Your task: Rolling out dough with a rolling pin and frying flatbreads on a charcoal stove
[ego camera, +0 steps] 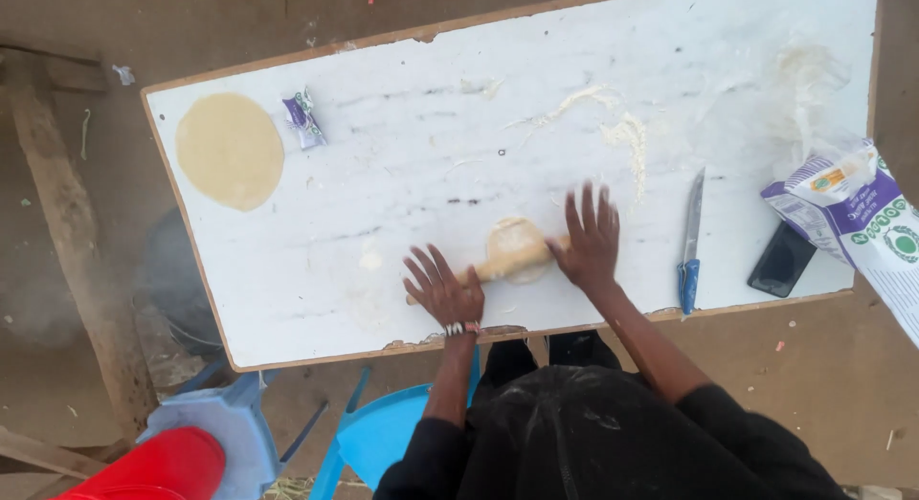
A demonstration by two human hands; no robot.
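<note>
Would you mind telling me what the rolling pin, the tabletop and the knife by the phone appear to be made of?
Rolling pin: probably bare, pale wood, matte, under both hands, left hand and right hand.
Tabletop: seemingly a white-coated board; the chipped edge shows brown core, and the surface is flour-dusted.
Knife: grey blade, likely metal, with a glossy blue handle that looks plastic.

My hands: two, left hand (443, 291), right hand (589, 240)
Rolling pin (505, 264): one
Dough rounds: two, small dough round (515, 242), flat dough circle (230, 151)
Knife (690, 242): one
Phone (782, 260): one
Flour bag (852, 213): one
Little wrapper (303, 118): one
</note>
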